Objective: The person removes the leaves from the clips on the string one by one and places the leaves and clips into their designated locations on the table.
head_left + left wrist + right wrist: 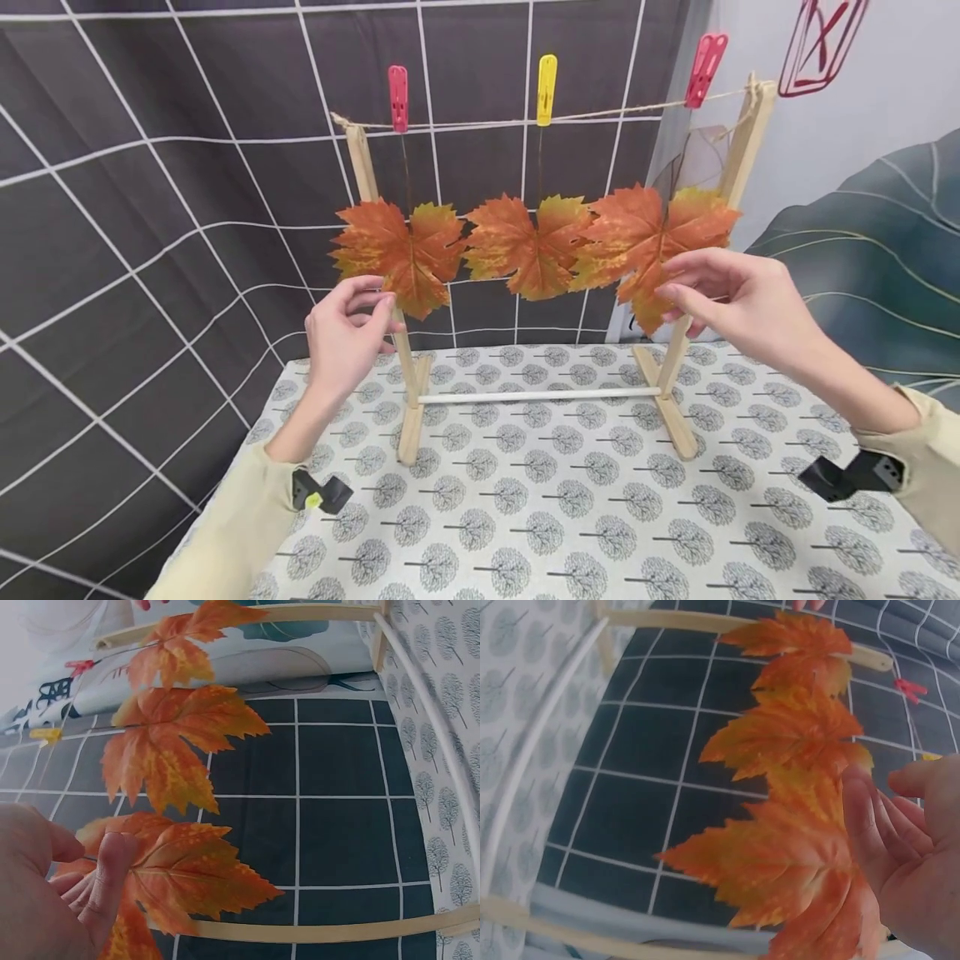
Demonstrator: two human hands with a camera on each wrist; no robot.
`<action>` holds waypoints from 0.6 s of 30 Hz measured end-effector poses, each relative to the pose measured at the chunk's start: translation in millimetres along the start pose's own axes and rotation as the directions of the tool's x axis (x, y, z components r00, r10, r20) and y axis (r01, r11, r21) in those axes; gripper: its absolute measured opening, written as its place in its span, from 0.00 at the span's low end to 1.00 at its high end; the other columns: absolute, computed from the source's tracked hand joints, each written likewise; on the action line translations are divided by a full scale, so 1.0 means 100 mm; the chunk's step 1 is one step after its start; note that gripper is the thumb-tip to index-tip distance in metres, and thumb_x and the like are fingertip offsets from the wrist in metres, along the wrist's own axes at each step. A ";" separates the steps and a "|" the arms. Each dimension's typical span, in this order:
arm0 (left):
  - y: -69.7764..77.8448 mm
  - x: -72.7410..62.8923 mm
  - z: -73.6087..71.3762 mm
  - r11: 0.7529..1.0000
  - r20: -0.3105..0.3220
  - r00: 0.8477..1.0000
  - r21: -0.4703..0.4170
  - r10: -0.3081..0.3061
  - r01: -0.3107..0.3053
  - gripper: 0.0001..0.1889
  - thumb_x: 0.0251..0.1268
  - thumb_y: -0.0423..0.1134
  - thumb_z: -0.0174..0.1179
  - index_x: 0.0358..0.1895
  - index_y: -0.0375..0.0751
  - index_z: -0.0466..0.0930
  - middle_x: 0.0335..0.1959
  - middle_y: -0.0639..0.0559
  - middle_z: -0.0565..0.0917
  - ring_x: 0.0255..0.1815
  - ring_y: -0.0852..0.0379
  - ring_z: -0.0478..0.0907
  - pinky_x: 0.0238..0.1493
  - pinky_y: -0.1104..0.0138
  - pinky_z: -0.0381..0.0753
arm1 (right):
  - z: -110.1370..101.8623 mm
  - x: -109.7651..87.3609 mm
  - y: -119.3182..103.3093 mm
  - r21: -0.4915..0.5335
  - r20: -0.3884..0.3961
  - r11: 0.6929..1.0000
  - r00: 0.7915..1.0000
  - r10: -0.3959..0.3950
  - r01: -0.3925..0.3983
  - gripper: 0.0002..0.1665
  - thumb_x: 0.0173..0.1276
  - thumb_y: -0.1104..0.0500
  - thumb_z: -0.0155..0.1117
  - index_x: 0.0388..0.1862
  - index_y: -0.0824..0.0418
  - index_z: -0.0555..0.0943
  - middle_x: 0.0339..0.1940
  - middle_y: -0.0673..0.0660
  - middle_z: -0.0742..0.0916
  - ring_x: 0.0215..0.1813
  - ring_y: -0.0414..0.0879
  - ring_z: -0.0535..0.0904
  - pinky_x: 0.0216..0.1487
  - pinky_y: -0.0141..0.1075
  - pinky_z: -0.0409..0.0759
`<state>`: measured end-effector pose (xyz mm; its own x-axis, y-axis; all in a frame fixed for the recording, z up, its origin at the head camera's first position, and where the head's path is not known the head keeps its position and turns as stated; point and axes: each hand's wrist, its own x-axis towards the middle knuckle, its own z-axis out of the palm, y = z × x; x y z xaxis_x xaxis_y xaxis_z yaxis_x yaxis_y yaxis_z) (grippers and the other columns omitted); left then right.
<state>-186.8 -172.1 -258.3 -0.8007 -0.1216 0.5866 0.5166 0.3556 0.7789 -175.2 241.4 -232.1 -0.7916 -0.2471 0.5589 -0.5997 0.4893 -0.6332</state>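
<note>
Three orange maple leaves hang side by side from a string point(480, 124). A pink clothespin point(399, 98) holds the stem of the left leaf point(405, 250). The middle leaf point(528, 250) hangs from a yellow clothespin point(547, 90), the right leaf point(652, 242) from another pink clothespin point(706, 71). My left hand point(341, 333) is beside the lower left of the left leaf, fingers loosely bent, holding nothing. My right hand point(742, 300) has its fingertips right at the right leaf's lower edge and overlaps it. In the right wrist view its thumb and fingers stand apart with nothing pinched.
A wooden frame with a left post point(362, 167), a right post point(746, 142) and a white crossbar point(536, 395) stands on a tree-patterned tablecloth point(517, 508). Behind it hangs a dark gridded cloth point(225, 192). At right is a patterned curtain point(885, 225).
</note>
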 end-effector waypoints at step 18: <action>0.27 0.39 0.11 0.999 -0.066 0.998 -0.048 0.018 -0.021 0.10 0.66 0.30 0.63 0.47 0.28 0.84 0.37 0.35 0.87 0.18 0.60 0.83 0.15 0.68 0.80 | 0.21 0.62 -0.57 0.158 0.076 0.987 0.997 -0.010 -0.002 0.16 0.68 0.66 0.67 0.54 0.70 0.80 0.38 0.57 0.89 0.31 0.48 0.88 0.24 0.42 0.84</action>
<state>-207.1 -157.4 -216.8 -0.7697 -0.1758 0.6137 0.5474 0.3128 0.7762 -193.1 180.5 -172.8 -0.7921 -0.3148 0.5229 -0.6090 0.3518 -0.7108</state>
